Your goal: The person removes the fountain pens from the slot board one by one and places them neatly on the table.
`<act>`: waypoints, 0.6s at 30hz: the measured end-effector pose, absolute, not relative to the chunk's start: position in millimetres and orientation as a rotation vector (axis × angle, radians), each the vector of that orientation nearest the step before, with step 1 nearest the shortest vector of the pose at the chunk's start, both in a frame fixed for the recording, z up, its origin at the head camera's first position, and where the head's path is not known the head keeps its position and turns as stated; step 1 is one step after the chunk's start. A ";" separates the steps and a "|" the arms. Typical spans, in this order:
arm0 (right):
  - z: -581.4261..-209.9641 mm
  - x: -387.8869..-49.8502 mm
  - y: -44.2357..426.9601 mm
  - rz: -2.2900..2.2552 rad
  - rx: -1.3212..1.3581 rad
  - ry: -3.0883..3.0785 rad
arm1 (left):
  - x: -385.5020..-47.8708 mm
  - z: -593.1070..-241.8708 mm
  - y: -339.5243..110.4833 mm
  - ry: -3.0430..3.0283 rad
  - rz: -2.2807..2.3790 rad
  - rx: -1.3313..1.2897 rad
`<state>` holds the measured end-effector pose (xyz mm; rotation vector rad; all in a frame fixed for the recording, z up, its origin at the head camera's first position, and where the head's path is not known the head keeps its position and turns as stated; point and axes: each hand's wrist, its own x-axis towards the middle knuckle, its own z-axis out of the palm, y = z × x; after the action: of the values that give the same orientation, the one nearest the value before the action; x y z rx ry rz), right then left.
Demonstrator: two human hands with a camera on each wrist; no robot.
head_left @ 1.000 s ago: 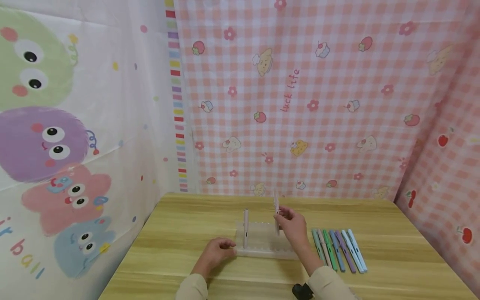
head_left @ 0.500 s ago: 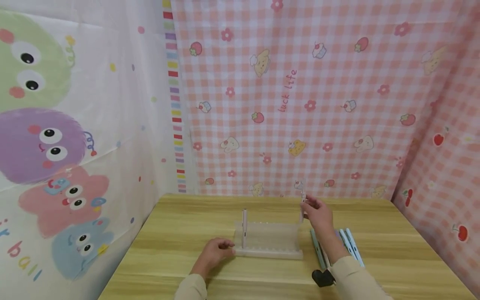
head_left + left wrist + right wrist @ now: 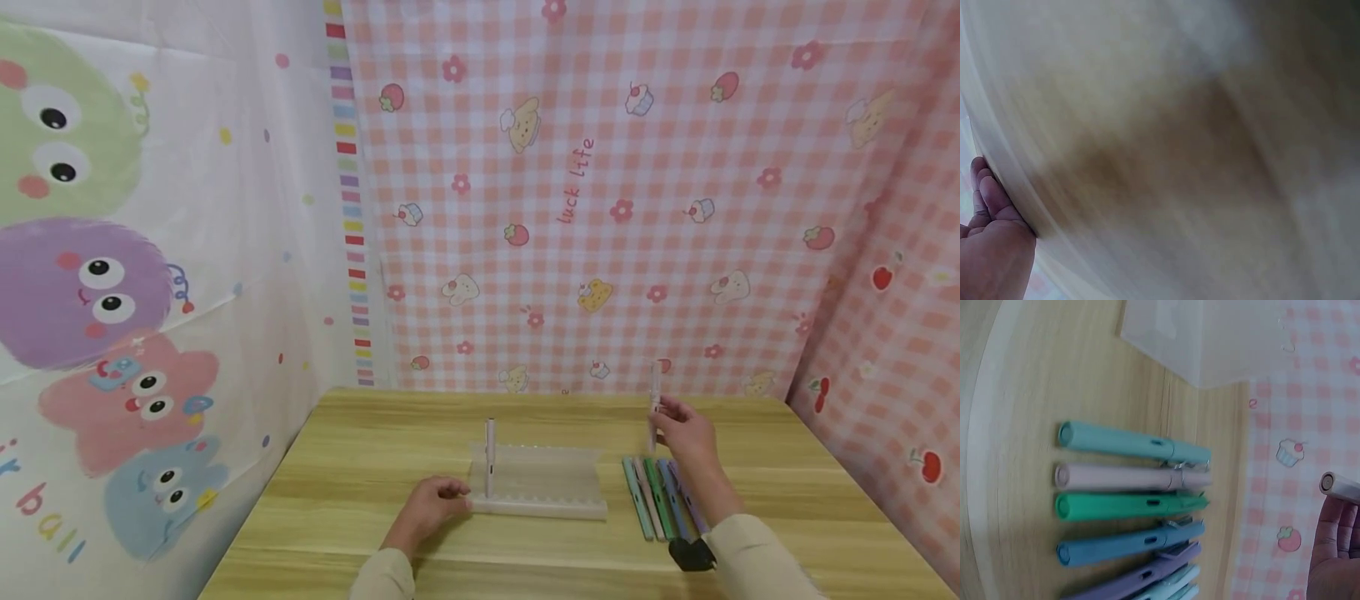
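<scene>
A clear pen stand (image 3: 540,507) lies on the table with a pale pink pen (image 3: 491,457) upright near its left end. My left hand (image 3: 431,507) touches the left end of that stand with relaxed fingers; the left wrist view shows this hand only at its edge, without the stand. Pinched between the fingers and thumb of my right hand (image 3: 692,440) is another pale pen (image 3: 655,385), held upright in the air, right of the stand. Its round end (image 3: 1328,482) appears at the right of the right wrist view.
Right of the stand lies a row of pens: teal (image 3: 1129,442), pale pink (image 3: 1122,477), green (image 3: 1122,505), blue (image 3: 1125,542), purple (image 3: 1135,575) and light blue (image 3: 1169,584). My right forearm covers part of it in the head view. Patterned cloths (image 3: 480,200) hang behind the wooden table (image 3: 337,475).
My right hand has carried the upright pale pen rightward, from above the stand to beyond the near pens of the row. The left hand stays at the stand's left end.
</scene>
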<state>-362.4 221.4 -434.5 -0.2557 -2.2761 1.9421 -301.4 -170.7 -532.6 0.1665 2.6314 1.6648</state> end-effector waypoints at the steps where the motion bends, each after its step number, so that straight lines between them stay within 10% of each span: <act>1: -435.3 -362.2 224.1 1.945 -0.255 -2.279 | -301.7 -533.1 -171.0 2.629 1.666 0.163; 18: -461.1 -357.0 292.4 1.786 -0.112 -2.528 | -301.7 -533.9 -171.5 2.640 1.662 0.176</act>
<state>-357.0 292.4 -461.1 -0.1115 -2.5277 1.7864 -301.7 -171.5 -533.9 0.1763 2.6403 1.6622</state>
